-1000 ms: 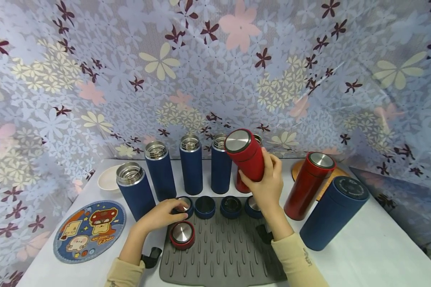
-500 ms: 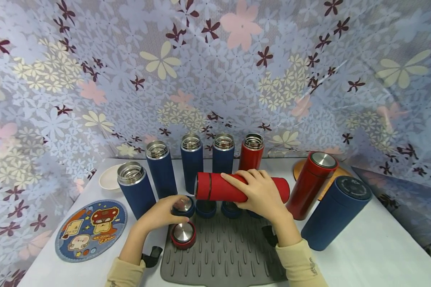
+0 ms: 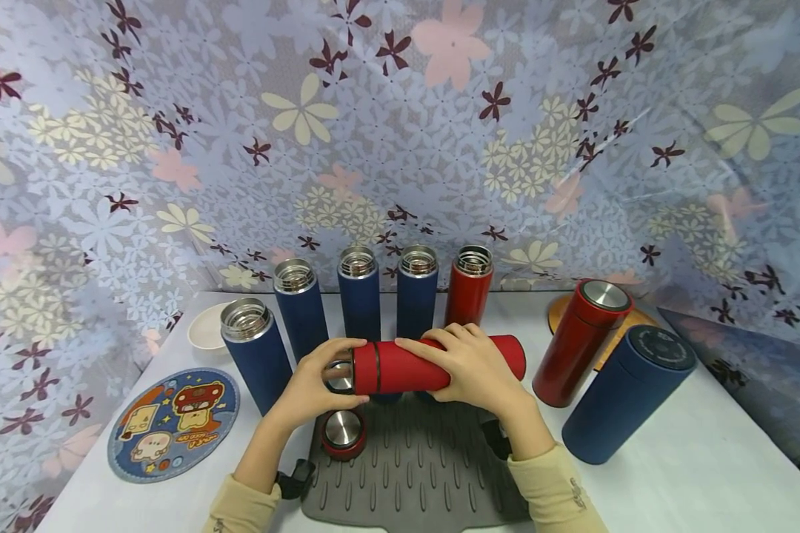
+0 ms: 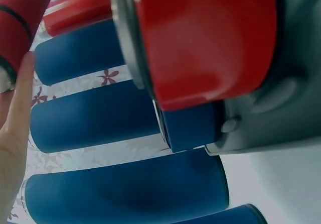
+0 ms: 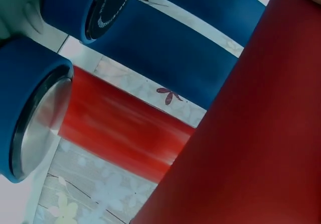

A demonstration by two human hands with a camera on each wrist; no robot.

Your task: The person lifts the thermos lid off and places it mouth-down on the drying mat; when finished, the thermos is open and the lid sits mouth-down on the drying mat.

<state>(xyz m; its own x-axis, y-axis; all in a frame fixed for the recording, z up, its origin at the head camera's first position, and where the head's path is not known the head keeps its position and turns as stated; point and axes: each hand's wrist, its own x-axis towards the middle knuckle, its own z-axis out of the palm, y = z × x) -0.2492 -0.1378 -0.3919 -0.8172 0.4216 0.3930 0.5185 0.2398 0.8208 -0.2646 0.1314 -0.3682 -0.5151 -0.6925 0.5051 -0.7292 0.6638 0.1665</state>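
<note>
In the head view a red thermos [image 3: 407, 366] lies sideways in the air over the grey mat, its lid end to the left. My right hand [image 3: 473, 370] grips it round the middle from above. Fingers and thumb of my left hand [image 3: 316, 381] curve round the steel-topped lid [image 3: 367, 368], fingertips at its edge. Below it a loose red lid [image 3: 343, 433] sits on the mat. Part of a blue lid [image 3: 338, 377] shows behind the left hand. In the right wrist view two blue lids [image 5: 37, 113] stand beyond the thermos, which mostly hides them from the head camera.
Several uncapped blue thermoses [image 3: 360, 296] and one uncapped red thermos [image 3: 470, 285] line the back. A capped red thermos [image 3: 581, 344] and a capped blue thermos [image 3: 627, 396] stand at right. A round cartoon mat [image 3: 173, 426] and a white bowl [image 3: 208, 329] lie left of the grey mat [image 3: 427, 474].
My right hand has lowered the red thermos and turned it from tilted upright to sideways, then shifted it left. My left hand has moved from a blue lid to the thermos's lid end.
</note>
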